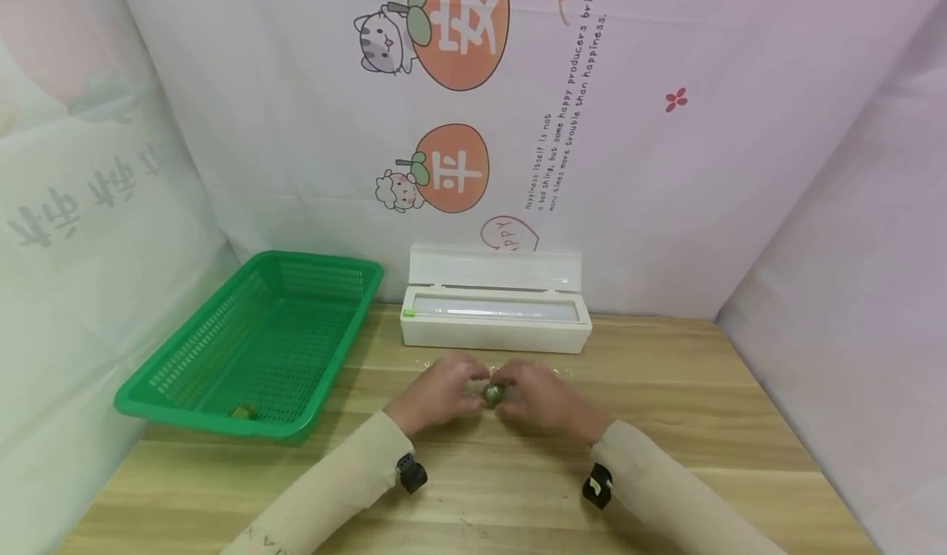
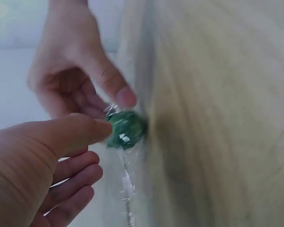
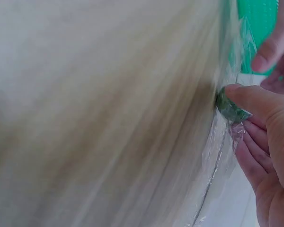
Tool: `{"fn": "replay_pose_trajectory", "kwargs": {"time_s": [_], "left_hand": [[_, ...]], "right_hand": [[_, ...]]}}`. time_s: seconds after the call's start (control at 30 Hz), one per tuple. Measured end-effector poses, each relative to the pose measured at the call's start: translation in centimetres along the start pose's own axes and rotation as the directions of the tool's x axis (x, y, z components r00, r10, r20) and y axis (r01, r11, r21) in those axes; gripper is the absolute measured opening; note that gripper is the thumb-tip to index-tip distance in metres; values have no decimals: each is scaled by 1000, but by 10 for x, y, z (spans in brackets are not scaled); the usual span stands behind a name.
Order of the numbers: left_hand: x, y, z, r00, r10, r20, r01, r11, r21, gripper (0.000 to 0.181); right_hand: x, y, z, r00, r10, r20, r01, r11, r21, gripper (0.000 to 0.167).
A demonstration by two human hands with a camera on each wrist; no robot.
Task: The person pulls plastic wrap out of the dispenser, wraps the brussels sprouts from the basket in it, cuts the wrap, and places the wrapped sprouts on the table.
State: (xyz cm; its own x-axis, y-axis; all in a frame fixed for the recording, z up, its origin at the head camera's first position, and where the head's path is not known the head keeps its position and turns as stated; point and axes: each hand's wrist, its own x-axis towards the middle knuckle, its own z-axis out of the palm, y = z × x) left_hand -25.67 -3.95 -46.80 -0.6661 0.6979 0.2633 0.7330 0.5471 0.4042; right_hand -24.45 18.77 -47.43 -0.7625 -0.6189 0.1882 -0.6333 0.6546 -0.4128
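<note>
A small round green thing (image 1: 493,395), glossy under clear cling film (image 3: 217,142), is between my two hands just above the wooden table. What it is under the film cannot be made out. My left hand (image 1: 447,390) pinches its left side, thumb (image 2: 97,128) against it and the other fingers curled loosely. From the right, my right hand (image 1: 543,399) pinches it, thumb (image 3: 248,97) on top and fingers beneath. Loose film trails away from it in both wrist views.
Behind the hands stands a white cling film box (image 1: 496,337), its lid raised against the printed backdrop. To the left is a green basket (image 1: 325,378) with a small yellow-green thing (image 1: 244,412) inside. White cloth walls enclose the wooden table (image 1: 666,423) on three sides.
</note>
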Motion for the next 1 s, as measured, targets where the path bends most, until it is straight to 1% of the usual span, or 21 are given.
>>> {"fn": "replay_pose_trajectory", "kwargs": {"time_s": [0.1,0.2,0.27,0.33,0.5,0.6,0.73,0.8,0.87,0.93,1.0], "left_hand": [[0,2,6,1000,19,-20,-18,999,37,37],[1,3,13,999,12,-33,-9,998,69,40],[2,2,17,999,-1,-43,5,997,82,40],[4,-1,20,998,-14,-54,19,996,86,39],[10,-8,24,997,-41,-71,41,999,-4,25],[14,-12,23,996,-76,-39,73,995,-70,22],[20,-18,21,992,-126,26,129,981,-142,22],[22,-20,20,990,-133,46,139,977,-163,22],[22,-20,19,989,-136,50,143,977,-160,24],[21,-19,16,990,-139,27,141,982,-126,29],[20,-17,14,990,-143,-6,142,985,-94,35]], "right_hand": [[3,6,-1,998,40,39,-42,997,67,38],[5,9,-2,996,55,65,-62,993,104,41],[6,9,-2,996,52,72,-59,993,104,41],[7,8,-3,997,50,59,-54,996,77,42],[6,7,-6,999,50,-5,-50,999,-13,42],[5,7,-8,999,24,-36,-24,1000,-19,37],[6,6,-7,998,-43,-41,42,999,-24,30],[6,6,-5,998,-55,-42,53,998,-41,28],[7,7,-3,997,-55,-46,52,997,-61,28],[8,8,-1,998,-39,-47,36,997,-71,27],[9,9,0,999,-18,-40,16,999,-49,23]]}}
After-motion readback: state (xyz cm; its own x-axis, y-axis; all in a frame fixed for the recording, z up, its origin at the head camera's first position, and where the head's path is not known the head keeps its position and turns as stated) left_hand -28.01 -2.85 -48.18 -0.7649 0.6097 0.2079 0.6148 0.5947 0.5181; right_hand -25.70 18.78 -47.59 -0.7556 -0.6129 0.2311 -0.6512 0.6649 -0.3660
